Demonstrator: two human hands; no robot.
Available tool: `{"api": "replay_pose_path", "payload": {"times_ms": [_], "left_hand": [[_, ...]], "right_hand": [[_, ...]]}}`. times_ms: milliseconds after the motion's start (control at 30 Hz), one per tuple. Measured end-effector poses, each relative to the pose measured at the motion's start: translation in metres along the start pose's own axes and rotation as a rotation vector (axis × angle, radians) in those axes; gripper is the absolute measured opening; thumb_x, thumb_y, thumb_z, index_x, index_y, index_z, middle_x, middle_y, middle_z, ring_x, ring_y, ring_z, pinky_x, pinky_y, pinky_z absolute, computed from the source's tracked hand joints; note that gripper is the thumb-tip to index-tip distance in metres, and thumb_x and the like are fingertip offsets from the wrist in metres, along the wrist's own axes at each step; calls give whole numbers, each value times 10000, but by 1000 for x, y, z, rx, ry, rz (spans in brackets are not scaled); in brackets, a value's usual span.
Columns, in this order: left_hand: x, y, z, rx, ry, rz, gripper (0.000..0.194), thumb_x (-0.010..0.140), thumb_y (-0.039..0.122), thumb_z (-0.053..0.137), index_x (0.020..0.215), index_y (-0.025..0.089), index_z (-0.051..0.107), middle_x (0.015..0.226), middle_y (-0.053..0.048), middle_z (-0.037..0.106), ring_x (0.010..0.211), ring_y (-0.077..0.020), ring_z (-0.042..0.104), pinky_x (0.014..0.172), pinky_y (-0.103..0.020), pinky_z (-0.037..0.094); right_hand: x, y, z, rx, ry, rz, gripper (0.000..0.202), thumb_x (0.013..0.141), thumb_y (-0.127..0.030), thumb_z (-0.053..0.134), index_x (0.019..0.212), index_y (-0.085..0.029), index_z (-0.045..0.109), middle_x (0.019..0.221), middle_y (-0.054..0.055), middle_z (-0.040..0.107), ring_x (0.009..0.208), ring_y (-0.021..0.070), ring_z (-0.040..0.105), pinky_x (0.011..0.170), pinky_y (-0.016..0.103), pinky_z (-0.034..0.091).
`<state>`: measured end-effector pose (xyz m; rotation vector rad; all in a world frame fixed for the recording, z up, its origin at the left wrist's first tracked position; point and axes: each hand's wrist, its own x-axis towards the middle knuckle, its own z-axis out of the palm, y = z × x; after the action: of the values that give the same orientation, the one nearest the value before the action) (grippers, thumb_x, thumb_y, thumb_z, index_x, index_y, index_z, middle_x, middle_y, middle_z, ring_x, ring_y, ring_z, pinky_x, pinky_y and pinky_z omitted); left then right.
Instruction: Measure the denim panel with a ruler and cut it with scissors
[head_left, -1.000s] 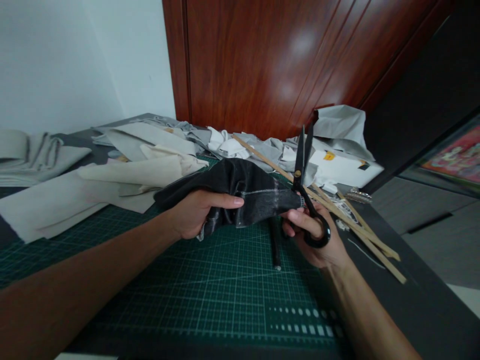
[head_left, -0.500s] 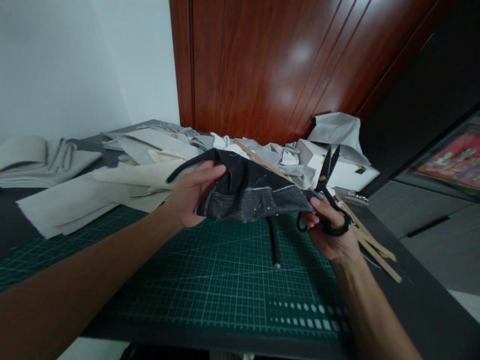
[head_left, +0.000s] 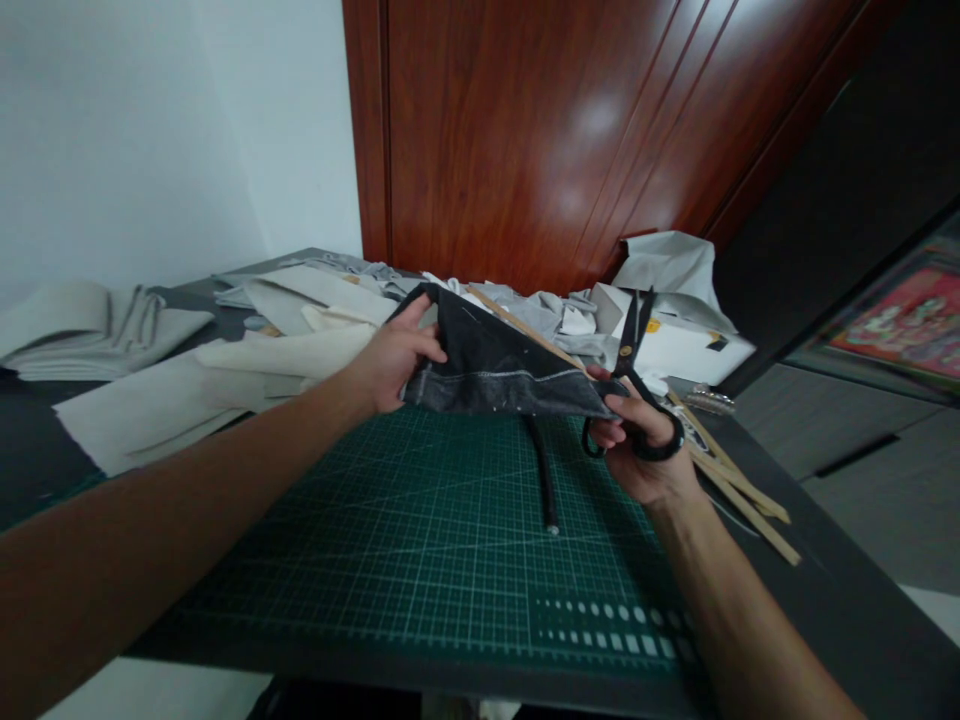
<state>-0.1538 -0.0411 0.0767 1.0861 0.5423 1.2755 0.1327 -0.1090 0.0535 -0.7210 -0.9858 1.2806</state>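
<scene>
A piece of black denim fabric (head_left: 499, 365) with a pale stitched line is stretched between my hands above the green cutting mat (head_left: 420, 540). My left hand (head_left: 394, 360) grips its left end, fingers and thumb around the folded edge. The right corner is pinched in my right hand (head_left: 641, 435). Black scissors (head_left: 634, 335) hang on that same hand, a handle loop around its fingers and the blades pointing up, slightly apart. Beneath the fabric, a narrow dark strip (head_left: 546, 485) lies on the mat, its upper end hidden.
Pale fabric pieces (head_left: 157, 405) lie at the left, with folded grey cloth (head_left: 135, 335) behind them. More scraps line the back by the wooden door (head_left: 510, 140). A white box (head_left: 690, 345) stands at the back right, near tan strips (head_left: 750, 505).
Both hands have shifted slightly, the right one leftward with the scissors. The fabric is pulled flatter, with its lower edge raised, and my left hand's fingers have moved along its edge.
</scene>
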Motion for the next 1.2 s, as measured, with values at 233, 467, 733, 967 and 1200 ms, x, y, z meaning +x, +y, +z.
{"api": "replay_pose_path", "payload": {"times_ms": [233,467,733,967,1200], "left_hand": [[52,87,40,207,-16,151,958,673,-192,424,1544,202,350,1309,-65,699,1039,-211,749,1001,-436,539],[-41,46,-18,749,260,-421,1078,628,56,751,1603,210,318,1115,-98,729,922,-276,733,794,-364,579],[-98,35,-59,1649,-195,-348,937,711,246,720,1602,291,433,1215,-117,744,987,-333,698,853,-412,472],[-50,31,-34,1586,-150,2,423,657,399,820,1062,276,801,801,-70,739,761,-292,645,755,-371,413],[71,-29,10,1483,-117,111,425,734,394,796,1101,187,748,1215,-177,713,1253,-405,568,1093,-457,364]], "right_hand": [[48,-55,35,-51,23,-70,269,600,-149,804,824,-198,665,529,-101,541,454,53,432,417,136,406],[-37,-27,19,-446,43,310,413,638,-184,894,962,-148,639,547,-44,644,414,86,511,344,161,397],[-85,-2,-3,-701,-35,553,690,719,-444,900,1241,-155,553,584,-41,688,426,98,530,359,171,374],[-55,-7,-23,-707,2,420,516,650,-380,976,1013,-166,677,558,1,723,392,107,568,316,156,386],[-1,7,-16,-625,8,378,319,733,-260,954,839,-161,670,681,113,815,521,176,740,361,165,497]]}}
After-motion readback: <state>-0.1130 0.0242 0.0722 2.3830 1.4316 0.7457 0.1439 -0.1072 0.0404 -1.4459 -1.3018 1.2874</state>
